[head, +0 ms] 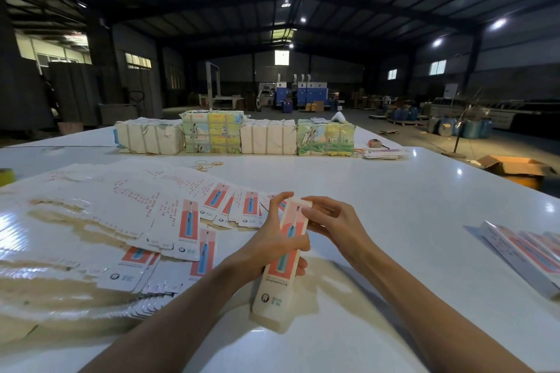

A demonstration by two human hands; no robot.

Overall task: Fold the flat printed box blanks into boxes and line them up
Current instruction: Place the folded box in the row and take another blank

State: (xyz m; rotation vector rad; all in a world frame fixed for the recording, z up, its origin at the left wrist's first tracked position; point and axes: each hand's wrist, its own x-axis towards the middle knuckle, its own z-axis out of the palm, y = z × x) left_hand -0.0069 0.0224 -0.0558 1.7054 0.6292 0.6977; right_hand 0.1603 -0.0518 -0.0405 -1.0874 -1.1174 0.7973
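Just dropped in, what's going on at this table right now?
A person is folding one printed box at the white table. The left hand grips its middle while the right hand pinches its top end, apparently closing the flap. Flat blanks lie fanned out to the left, and a few finished boxes lie in a row at the right edge.

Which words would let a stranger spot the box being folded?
Find the large white table. Right of the fanned flat blanks, the left hand and right hand hold one box. Unlike the blanks it is folded up; unlike the finished boxes far right, it is held.
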